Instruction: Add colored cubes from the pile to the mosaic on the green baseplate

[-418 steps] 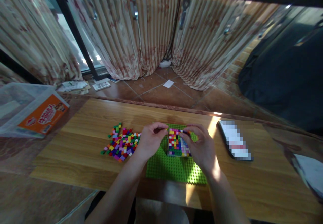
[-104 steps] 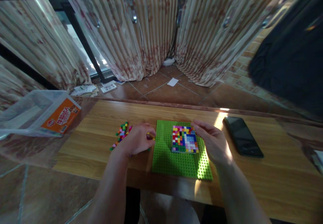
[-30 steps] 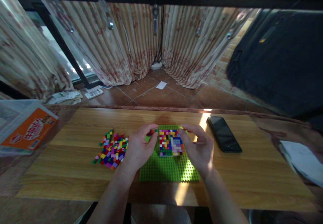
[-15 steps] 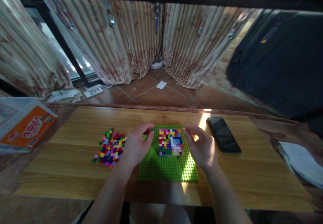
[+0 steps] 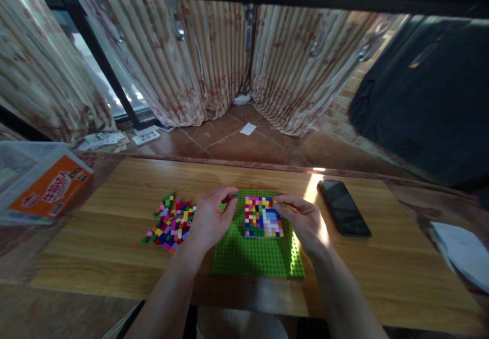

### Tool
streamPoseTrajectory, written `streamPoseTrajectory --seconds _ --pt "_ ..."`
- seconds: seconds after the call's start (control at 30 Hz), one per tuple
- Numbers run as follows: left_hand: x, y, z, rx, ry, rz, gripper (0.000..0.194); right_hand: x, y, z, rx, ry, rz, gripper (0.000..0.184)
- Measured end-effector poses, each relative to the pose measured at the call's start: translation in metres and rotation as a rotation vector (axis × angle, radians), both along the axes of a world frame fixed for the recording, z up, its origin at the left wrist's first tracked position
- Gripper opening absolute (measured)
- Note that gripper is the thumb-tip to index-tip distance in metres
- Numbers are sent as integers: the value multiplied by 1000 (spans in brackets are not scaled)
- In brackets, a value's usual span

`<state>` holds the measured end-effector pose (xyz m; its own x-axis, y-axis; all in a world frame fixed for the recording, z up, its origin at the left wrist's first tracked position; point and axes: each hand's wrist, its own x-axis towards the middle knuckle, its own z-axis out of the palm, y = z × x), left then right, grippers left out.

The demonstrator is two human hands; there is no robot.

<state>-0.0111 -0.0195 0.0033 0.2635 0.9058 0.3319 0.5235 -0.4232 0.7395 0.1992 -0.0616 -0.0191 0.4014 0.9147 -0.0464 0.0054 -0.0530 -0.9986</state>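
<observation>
A green studded baseplate (image 5: 248,257) lies on the wooden table, bearing a square mosaic of small multicoloured toy bricks (image 5: 263,219). At the baseplate's upper left edge, my left hand (image 5: 214,217) pinches a small brick (image 5: 234,195) that looks dark green. My right hand (image 5: 303,219) reaches over the mosaic's upper right corner, thumb and forefinger pinched together at its top row. What those fingertips hold, if anything, is too small and too covered to make out. A pile of loose bricks (image 5: 173,224) lies left of my left hand, which partly hides it.
A black phone (image 5: 344,208) rests on the table (image 5: 126,273) to the right. A clear plastic box (image 5: 23,176) with an orange label stands at far left, and white papers (image 5: 460,252) lie at far right. Curtains (image 5: 214,64) hang beyond the table.
My right hand has moved left and slightly down, from beside the mosaic's upper right corner onto it. My left hand keeps its pinch near the same edge. The whole view has shifted slightly.
</observation>
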Motion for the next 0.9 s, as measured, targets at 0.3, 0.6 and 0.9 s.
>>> streamPoseTrajectory --seconds 0.3,0.6,0.9 --pt "0 0 0 2 -2 -13 18 -1 3 -2 -44 276 61 27" --pt "-1 1 -5 29 -25 -24 18 -8 4 2 -45 404 -3 40" --pt "0 1 -7 11 -41 -49 21 -6 2 -2 -43 323 48 43"
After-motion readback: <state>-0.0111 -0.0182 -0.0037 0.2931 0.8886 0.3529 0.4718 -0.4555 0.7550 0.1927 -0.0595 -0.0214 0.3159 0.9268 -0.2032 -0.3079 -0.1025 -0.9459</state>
